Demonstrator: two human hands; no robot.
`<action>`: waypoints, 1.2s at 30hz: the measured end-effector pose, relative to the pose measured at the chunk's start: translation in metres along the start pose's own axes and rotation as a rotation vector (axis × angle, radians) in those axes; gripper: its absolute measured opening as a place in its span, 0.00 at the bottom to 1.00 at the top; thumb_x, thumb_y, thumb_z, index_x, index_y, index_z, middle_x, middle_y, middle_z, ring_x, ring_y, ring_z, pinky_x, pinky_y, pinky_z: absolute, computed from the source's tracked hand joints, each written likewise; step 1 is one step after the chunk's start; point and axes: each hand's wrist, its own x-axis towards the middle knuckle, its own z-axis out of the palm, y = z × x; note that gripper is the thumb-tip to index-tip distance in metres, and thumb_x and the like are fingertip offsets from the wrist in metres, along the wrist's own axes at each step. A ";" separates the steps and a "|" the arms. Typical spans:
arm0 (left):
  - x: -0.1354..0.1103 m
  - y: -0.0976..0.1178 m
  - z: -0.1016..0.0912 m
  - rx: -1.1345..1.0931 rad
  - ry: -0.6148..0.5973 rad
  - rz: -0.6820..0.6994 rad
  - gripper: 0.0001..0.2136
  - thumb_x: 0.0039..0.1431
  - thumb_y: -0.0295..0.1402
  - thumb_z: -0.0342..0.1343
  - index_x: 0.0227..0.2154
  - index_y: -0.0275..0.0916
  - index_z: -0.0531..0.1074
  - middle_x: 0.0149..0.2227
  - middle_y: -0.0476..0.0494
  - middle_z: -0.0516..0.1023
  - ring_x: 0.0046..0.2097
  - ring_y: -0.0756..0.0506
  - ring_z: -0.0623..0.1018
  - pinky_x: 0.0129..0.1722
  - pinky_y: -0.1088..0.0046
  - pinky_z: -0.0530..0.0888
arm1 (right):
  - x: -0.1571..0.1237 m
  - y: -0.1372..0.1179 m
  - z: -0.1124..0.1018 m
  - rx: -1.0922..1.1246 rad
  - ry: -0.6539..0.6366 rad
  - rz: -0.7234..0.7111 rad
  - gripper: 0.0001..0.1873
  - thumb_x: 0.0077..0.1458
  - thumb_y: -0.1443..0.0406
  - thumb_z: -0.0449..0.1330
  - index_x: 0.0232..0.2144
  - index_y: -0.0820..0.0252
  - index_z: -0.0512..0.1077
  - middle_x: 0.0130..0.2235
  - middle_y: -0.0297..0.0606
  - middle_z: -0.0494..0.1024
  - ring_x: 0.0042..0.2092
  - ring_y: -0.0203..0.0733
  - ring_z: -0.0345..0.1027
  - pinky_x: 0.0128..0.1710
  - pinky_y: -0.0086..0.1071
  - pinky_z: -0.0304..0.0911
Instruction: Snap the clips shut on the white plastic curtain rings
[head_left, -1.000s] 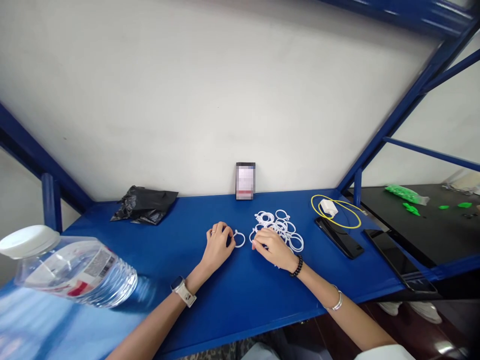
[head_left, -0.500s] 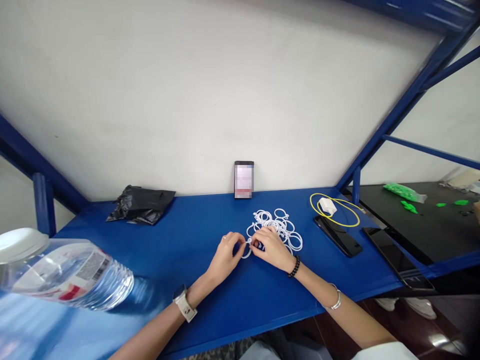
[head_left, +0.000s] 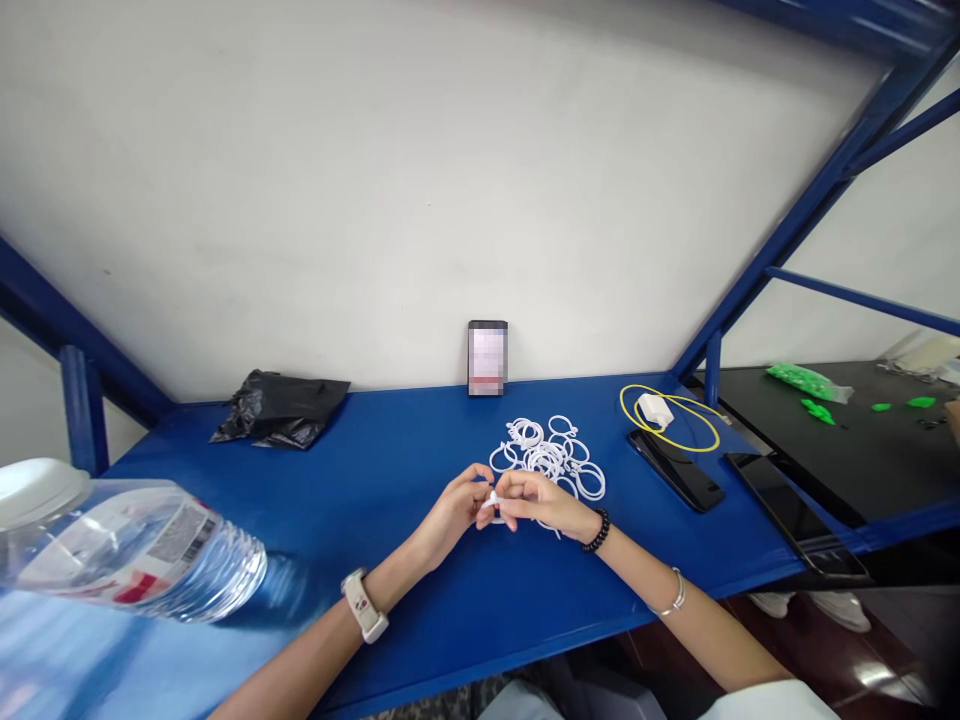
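My left hand [head_left: 452, 512] and my right hand [head_left: 536, 500] meet fingertip to fingertip over the blue table [head_left: 420, 600]. Between them they pinch a small white ring [head_left: 491, 501], lifted a little off the surface. Both hands have their fingers closed on it. Just behind my right hand lies a pile of several white plastic rings [head_left: 551, 455]. My left wrist wears a watch, my right a dark bead bracelet and a thin bangle.
A black plastic bag [head_left: 279, 420] lies at the back left. A phone [head_left: 487, 357] leans on the wall. A white charger with yellow cable [head_left: 660, 412] and two dark phones [head_left: 679, 470] lie right. A big water bottle [head_left: 127, 550] looms near left.
My left hand moved right from a ring lying on the table to meet my right hand. Both hands came toward me and now hold one ring together above the surface.
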 end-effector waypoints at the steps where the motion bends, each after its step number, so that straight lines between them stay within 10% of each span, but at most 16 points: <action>1: 0.000 0.000 0.001 -0.008 -0.018 -0.015 0.09 0.53 0.36 0.53 0.33 0.39 0.61 0.16 0.56 0.64 0.20 0.54 0.63 0.25 0.77 0.59 | 0.000 0.001 0.001 0.064 -0.017 0.022 0.14 0.55 0.56 0.60 0.32 0.62 0.68 0.22 0.28 0.67 0.25 0.31 0.61 0.32 0.29 0.59; 16: -0.001 0.007 0.005 -0.340 -0.129 0.003 0.06 0.54 0.34 0.48 0.27 0.36 0.63 0.15 0.55 0.55 0.19 0.54 0.57 0.23 0.77 0.56 | 0.008 0.011 0.006 0.588 -0.004 -0.045 0.28 0.58 0.46 0.51 0.16 0.60 0.60 0.16 0.26 0.54 0.20 0.31 0.45 0.26 0.31 0.46; 23: -0.001 0.012 -0.006 -0.108 -0.056 0.135 0.08 0.55 0.34 0.49 0.35 0.37 0.66 0.34 0.40 0.76 0.40 0.42 0.73 0.36 0.69 0.65 | 0.004 0.002 -0.006 0.221 0.228 -0.076 0.23 0.58 0.50 0.54 0.20 0.60 0.66 0.22 0.32 0.63 0.25 0.34 0.54 0.30 0.32 0.52; 31: 0.000 0.001 -0.013 0.729 0.114 0.424 0.13 0.57 0.33 0.51 0.45 0.42 0.68 0.53 0.40 0.70 0.55 0.39 0.67 0.49 0.64 0.65 | -0.006 -0.014 -0.027 -0.877 0.611 -0.234 0.23 0.63 0.53 0.47 0.24 0.57 0.70 0.26 0.37 0.71 0.34 0.43 0.62 0.41 0.38 0.55; 36: 0.001 -0.010 -0.019 1.164 0.159 0.531 0.18 0.60 0.35 0.49 0.53 0.44 0.63 0.60 0.40 0.61 0.61 0.38 0.59 0.58 0.56 0.58 | -0.008 -0.013 -0.049 -1.089 0.626 -0.176 0.25 0.65 0.57 0.44 0.21 0.58 0.71 0.30 0.39 0.75 0.39 0.44 0.64 0.42 0.38 0.55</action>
